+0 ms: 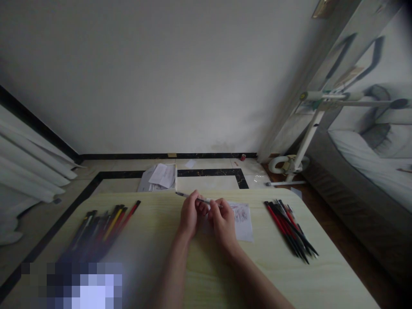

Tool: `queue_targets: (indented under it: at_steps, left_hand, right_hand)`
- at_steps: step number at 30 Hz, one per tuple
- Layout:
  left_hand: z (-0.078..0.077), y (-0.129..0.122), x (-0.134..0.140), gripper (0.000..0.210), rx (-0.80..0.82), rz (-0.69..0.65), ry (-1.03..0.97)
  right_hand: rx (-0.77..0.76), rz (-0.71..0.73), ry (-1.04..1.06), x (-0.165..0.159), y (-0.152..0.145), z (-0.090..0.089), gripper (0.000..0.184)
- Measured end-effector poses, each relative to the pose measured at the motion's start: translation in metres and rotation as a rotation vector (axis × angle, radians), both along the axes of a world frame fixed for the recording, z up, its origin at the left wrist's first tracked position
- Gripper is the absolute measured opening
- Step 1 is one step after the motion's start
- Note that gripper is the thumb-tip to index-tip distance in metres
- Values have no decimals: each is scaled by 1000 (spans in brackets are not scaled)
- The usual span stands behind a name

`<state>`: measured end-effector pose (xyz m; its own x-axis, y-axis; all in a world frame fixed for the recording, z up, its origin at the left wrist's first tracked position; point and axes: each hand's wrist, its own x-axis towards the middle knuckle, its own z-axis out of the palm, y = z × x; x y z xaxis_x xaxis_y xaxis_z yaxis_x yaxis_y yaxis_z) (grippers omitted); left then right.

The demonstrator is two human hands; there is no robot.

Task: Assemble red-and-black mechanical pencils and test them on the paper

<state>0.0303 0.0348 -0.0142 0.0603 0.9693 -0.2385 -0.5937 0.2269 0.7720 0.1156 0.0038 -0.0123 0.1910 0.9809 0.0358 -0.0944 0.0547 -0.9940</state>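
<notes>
A slim pen with a dark left end and a paler barrel lies slantwise across both hands, above the table. My left hand is closed around its left part, and the dark end sticks out past the fingers. Further right, my right hand pinches the other part between thumb and fingers. Whether the pen is in one piece or has a cap cannot be made out. Under and beside my right hand lies a white sheet of paper with dark scribbles, partly hidden by the hands.
Several pens with red and black barrels lie bunched at the table's right. Another bunch, with a yellow one, lies at the left, blurred by glare. Beyond the wooden table are papers on the floor and a white exercise frame.
</notes>
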Motion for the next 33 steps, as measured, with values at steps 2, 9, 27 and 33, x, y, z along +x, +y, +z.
queue_targets:
  at_steps: [2,9,27,33]
  left_hand:
    - [-1,0,0,34,12,0,26]
    - [0,0,-1,33,34,2,39]
    - [1,2,0,35,-14,17,8]
    - [1,1,0,34,10,4,19]
  right_hand:
    - [9,2,-7,0,0,-1,26]
    - [-9,12,40,0,-1,-1,15]
    - [14,40,-74,1,3,4,33]
    - [2,71,14,1,3,5,27]
